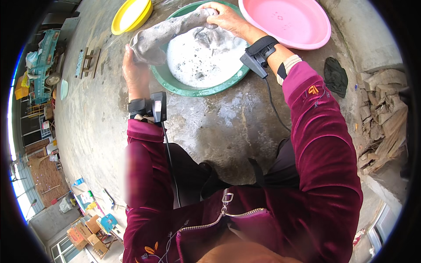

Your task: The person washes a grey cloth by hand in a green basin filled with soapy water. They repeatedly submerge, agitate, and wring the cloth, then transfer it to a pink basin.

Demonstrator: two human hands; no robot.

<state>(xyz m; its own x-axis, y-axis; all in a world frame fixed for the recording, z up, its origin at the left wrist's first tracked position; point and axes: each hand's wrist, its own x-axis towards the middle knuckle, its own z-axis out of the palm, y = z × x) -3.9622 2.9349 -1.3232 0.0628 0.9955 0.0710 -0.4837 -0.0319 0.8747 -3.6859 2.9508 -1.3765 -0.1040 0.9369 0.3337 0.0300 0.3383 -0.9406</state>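
A wet, light grey patterned cloth (171, 29) is stretched between my hands above a green basin (204, 91). My left hand (135, 74) grips its lower end just outside the basin's left rim. Its other end is bunched in my right hand (225, 19), over the basin's far side. White suds (204, 62) with dark specks fill much of the basin. More soaked grey fabric (212, 37) lies in the foam below my right hand. Where the cloth covers them, some of my left fingers are hidden.
A pink basin (289, 23) stands close on the right, a yellow basin (144, 19) at the upper left. Dark cloth (335, 77) lies on the wet concrete floor (217, 121). Split firewood (384, 115) is piled at the right. Cables run from both wrist devices.
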